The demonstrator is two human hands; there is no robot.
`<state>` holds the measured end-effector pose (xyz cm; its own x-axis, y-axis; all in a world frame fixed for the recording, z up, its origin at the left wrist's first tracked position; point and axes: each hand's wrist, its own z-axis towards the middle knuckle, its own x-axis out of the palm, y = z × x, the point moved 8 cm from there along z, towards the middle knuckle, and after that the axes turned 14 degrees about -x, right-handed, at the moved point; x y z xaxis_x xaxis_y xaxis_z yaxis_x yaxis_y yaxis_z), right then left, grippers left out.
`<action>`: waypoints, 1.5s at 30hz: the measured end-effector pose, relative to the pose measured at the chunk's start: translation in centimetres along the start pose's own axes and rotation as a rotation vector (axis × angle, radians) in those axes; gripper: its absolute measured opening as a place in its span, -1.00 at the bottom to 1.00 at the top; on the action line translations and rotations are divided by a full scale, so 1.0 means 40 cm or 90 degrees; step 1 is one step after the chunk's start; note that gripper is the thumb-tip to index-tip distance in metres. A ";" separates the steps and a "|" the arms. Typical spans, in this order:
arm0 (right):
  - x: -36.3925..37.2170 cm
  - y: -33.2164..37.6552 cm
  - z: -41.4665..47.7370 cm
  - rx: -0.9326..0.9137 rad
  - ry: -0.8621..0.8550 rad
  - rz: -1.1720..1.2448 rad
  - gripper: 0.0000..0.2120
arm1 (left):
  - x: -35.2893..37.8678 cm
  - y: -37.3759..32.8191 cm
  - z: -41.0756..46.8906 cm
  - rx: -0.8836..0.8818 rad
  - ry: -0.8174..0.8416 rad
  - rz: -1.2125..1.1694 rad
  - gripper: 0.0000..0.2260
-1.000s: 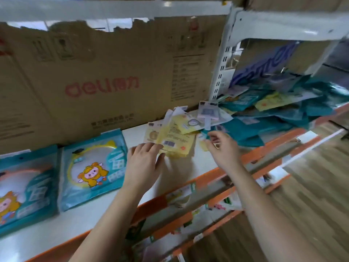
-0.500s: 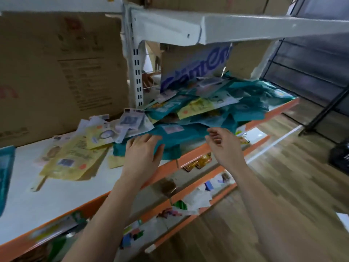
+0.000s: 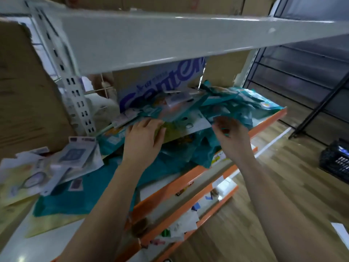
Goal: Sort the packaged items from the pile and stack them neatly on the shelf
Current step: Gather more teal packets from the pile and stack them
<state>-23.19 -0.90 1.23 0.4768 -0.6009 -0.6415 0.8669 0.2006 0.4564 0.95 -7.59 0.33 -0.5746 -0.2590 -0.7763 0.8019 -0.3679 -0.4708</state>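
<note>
well, left hand [image 3: 142, 142] rests on pile [image 3: 236, 103]; right hand [image 3: 232, 138] curled

Pile of packages [image 3: 243, 108] teal; packets [image 3: 11, 193] at left pale yellow; shelf edge [image 3: 166, 188] orange; box [image 3: 151, 87] white, blue lettering; floor [image 3: 283, 186] brown wood-grain; crate [image 3: 335, 161] black.

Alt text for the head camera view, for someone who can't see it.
Left hand and right hand reach into a pile of teal and yellow packets on an orange-edged shelf; the left rests on a yellow packet.
</note>
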 end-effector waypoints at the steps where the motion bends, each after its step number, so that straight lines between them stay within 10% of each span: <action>1: -0.004 -0.031 0.023 0.009 -0.005 0.009 -0.78 | 0.012 -0.016 0.027 0.003 -0.006 -0.002 -0.68; 17: -0.108 -0.511 0.332 -0.069 -0.079 0.105 -0.82 | 0.213 -0.385 0.284 0.036 -0.076 0.004 -0.58; 29: -0.072 -0.760 0.487 -0.157 0.167 0.172 -0.85 | 0.389 -0.572 0.315 -0.113 -0.101 0.099 -0.58; 36: 0.044 -0.757 0.457 -0.172 0.394 0.155 -0.54 | 0.414 -0.572 0.322 -0.152 -0.125 0.101 -0.56; 45: 0.045 -0.733 0.455 -0.305 0.247 0.083 -0.81 | 0.396 -0.563 0.301 -0.159 -0.159 0.080 -0.71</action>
<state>-50.39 -21.94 -2.08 0.5230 -0.2422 -0.8172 0.7241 0.6320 0.2761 -28.20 -14.15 3.67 -0.4672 -0.5091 -0.7229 0.8658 -0.0979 -0.4907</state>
